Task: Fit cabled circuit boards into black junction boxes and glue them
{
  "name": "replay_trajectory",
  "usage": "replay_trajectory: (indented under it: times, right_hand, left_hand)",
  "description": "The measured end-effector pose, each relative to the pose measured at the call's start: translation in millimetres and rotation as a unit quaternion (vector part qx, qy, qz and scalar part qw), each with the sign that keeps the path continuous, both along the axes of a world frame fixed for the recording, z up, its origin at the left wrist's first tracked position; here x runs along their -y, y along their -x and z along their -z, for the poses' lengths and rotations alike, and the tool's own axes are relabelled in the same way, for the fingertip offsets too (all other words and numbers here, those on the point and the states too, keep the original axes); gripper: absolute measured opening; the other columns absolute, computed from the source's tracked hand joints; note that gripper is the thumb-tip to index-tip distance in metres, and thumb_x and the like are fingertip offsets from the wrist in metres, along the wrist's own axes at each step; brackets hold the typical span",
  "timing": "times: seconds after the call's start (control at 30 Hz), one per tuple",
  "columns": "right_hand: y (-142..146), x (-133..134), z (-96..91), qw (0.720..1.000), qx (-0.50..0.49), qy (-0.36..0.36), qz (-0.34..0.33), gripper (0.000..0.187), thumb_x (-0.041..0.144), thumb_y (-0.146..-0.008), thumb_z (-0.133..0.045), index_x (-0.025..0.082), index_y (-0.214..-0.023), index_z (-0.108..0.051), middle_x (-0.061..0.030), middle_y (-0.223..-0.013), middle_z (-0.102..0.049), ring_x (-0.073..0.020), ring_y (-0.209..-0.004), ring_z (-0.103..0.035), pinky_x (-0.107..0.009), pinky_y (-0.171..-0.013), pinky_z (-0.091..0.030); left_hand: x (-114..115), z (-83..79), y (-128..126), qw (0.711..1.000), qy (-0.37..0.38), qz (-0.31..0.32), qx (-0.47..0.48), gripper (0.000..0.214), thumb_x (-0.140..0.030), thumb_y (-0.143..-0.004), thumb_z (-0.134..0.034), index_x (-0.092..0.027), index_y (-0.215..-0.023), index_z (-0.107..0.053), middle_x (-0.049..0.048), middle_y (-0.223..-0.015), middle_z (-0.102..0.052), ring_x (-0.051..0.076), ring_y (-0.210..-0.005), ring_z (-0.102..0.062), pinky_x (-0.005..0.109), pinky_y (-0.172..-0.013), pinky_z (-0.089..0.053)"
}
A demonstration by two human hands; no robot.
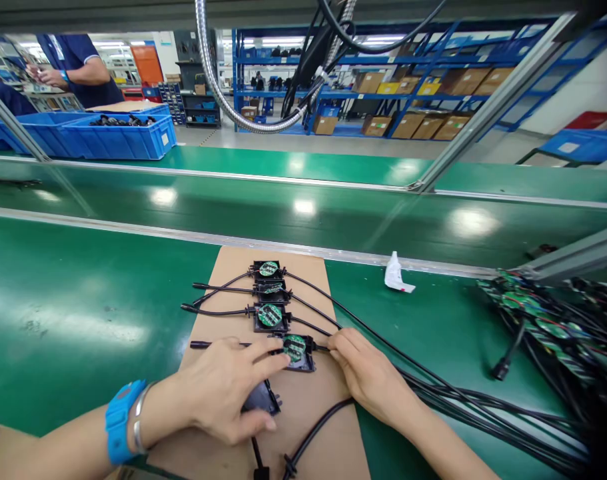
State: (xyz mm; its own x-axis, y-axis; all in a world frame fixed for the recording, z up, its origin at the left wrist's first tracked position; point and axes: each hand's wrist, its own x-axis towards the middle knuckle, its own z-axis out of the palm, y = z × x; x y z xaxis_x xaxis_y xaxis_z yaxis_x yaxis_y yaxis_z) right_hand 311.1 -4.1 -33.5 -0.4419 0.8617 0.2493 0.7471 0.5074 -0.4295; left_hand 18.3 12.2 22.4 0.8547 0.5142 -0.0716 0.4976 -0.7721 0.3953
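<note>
On a brown cardboard sheet (308, 427) lie several black junction boxes with green circuit boards, in a row; the farthest is box (268, 269), the nearest box (297, 351). Black cables run from each to both sides. My left hand (233, 390) rests on the cardboard, its fingertips on the nearest box's left edge and its thumb over a black cover piece (262, 399). My right hand (366, 373) pinches the cable at that box's right side. A blue wristband (120, 420) sits on my left wrist.
A heap of more boxes with cables (543, 320) lies at the right. A white scrap (397, 275) lies by the conveyor rail. Beyond the green belt (303, 207) stand blue bins (113, 137), shelving with cartons (413, 87), and another person in blue (78, 67).
</note>
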Motion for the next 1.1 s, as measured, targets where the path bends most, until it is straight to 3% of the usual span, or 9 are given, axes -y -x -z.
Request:
replay_trajectory:
  times: [0.07, 0.2, 0.4, 0.57, 0.77, 0.83, 0.93, 1.0, 1.1]
  right_hand:
    - [-1, 1, -3.5, 1.0, -0.015, 0.006, 0.0, 0.017, 0.011, -0.097, -0.032, 0.021, -0.09, -0.044, -0.0046, -0.086, -0.051, -0.0181, -0.08, -0.047, -0.031, -0.071, -0.042]
    - [-5, 2, -12.2, 1.0, -0.007, 0.02, -0.003, 0.02, 0.009, -0.096, -0.031, 0.021, -0.087, -0.044, -0.0042, -0.083, -0.049, -0.018, -0.078, -0.046, -0.031, -0.068, -0.041]
    - [-6, -1, -7.3, 0.999, 0.044, -0.021, -0.011, 0.027, 0.001, -0.089, -0.03, 0.02, -0.078, -0.044, -0.0046, -0.08, -0.05, -0.0181, -0.074, -0.044, -0.03, -0.064, -0.038]
    - [9, -2, 1.9, 0.998, 0.018, -0.039, -0.043, 0.024, 0.004, -0.091, -0.033, 0.019, -0.081, -0.05, -0.0052, -0.079, -0.051, -0.0179, -0.074, -0.044, -0.03, -0.067, -0.039]
    - [21, -9, 5.3, 0.995, 0.042, -0.06, -0.071, 0.028, 0.003, -0.092, -0.034, 0.017, -0.082, -0.056, -0.006, -0.08, -0.053, -0.0176, -0.075, -0.045, -0.031, -0.068, -0.038]
    - [22, -10, 2.6, 0.994, 0.051, -0.065, -0.07, 0.028, 0.004, -0.092, -0.035, 0.016, -0.08, -0.057, -0.0062, -0.079, -0.053, -0.0176, -0.074, -0.044, -0.031, -0.067, -0.037]
    - [28, -2, -9.6, 0.995, 0.032, -0.077, -0.058, 0.022, 0.007, -0.091, -0.039, 0.016, -0.082, -0.056, -0.007, -0.083, -0.054, -0.0184, -0.077, -0.045, -0.033, -0.07, -0.037]
    - [35, 11, -20.8, 0.996, 0.006, -0.07, -0.062, 0.013, 0.011, -0.09, -0.045, 0.016, -0.087, -0.056, -0.0075, -0.086, -0.055, -0.0196, -0.079, -0.045, -0.035, -0.072, -0.037]
    - [46, 34, -32.0, 0.991, 0.006, 0.018, -0.13, 0.009, 0.022, -0.086, -0.054, 0.017, -0.094, -0.056, -0.0077, -0.089, -0.054, -0.0216, -0.081, -0.045, -0.037, -0.072, -0.037]
  left_hand:
    - [-8, -0.8, -11, 0.999, -0.021, 0.028, -0.025, 0.063, -0.048, -0.082, -0.057, -0.026, -0.137, -0.036, 0.0121, -0.149, -0.036, 0.036, -0.109, -0.06, 0.052, -0.084, -0.051]
    - [-14, 2.9, -17, 0.997, -0.047, 0.032, -0.044, 0.039, -0.044, -0.087, -0.053, -0.021, -0.119, -0.05, 0.0086, -0.144, -0.045, 0.034, -0.102, -0.064, 0.049, -0.078, -0.054]
    - [-11, 9.9, -13, 0.996, -0.072, 0.02, -0.056, 0.033, -0.039, -0.091, -0.049, -0.022, -0.119, -0.049, 0.0048, -0.145, -0.044, 0.031, -0.091, -0.067, 0.05, -0.072, -0.056]
    - [-9, 16.7, -7, 0.994, -0.086, 0.008, -0.061, 0.024, -0.035, -0.093, -0.044, -0.021, -0.111, -0.052, 0.0073, -0.137, -0.053, 0.029, -0.084, -0.067, 0.049, -0.07, -0.056]
    - [-5, 27.0, 14, 0.994, -0.092, -0.063, 0.022, 0.022, -0.023, -0.093, -0.04, -0.018, -0.113, -0.048, 0.0117, -0.131, -0.054, 0.027, -0.099, -0.062, 0.042, -0.076, -0.054]
    - [-5, 26.5, 22, 0.99, -0.075, -0.106, 0.049, 0.022, -0.023, -0.092, -0.041, -0.018, -0.113, -0.047, 0.012, -0.123, -0.056, 0.026, -0.101, -0.06, 0.04, -0.077, -0.052]
    - [-6, 17.0, 32, 0.987, -0.017, -0.151, 0.047, 0.018, -0.032, -0.089, -0.048, -0.019, -0.102, -0.051, 0.0079, -0.102, -0.06, 0.024, -0.087, -0.061, 0.038, -0.073, -0.05]
    - [-4, 5.8, 38, 0.988, 0.041, -0.142, 0.039, 0.023, -0.039, -0.083, -0.059, -0.02, -0.095, -0.053, 0.0049, -0.092, -0.06, 0.023, -0.079, -0.059, 0.035, -0.069, -0.047]
    - [3, -10.7, 48, 0.986, 0.116, -0.101, 0.062, 0.019, -0.035, -0.079, -0.066, -0.021, -0.089, -0.058, 0.0014, -0.086, -0.062, 0.02, -0.08, -0.058, 0.03, -0.071, -0.044]
